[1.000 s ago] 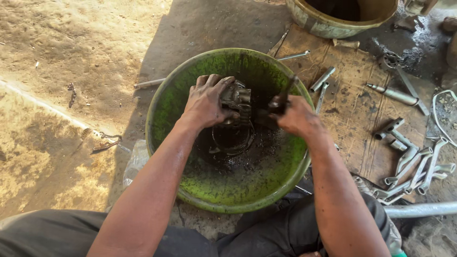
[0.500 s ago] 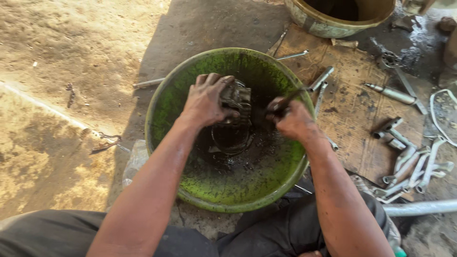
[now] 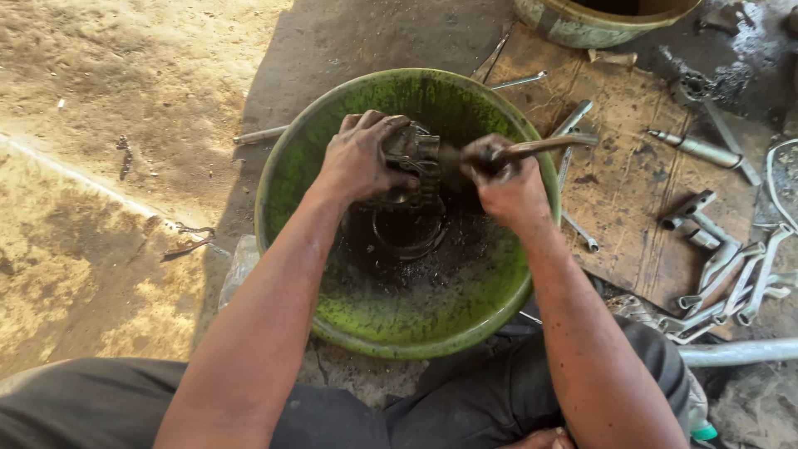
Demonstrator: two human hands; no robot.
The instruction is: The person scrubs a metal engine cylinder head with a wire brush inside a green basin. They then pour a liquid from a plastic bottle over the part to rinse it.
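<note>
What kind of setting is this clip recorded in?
Probably an informal repair workshop at ground level. An oily green basin sits on bare dirt, the left hand steadies a greasy metal part in it, and wrenches lie on a stained board.

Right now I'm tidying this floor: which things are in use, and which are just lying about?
In use:
left hand
right hand
metal part
brush
green basin

Lying about:
spanners
socket wrench
second basin
pipe
</note>
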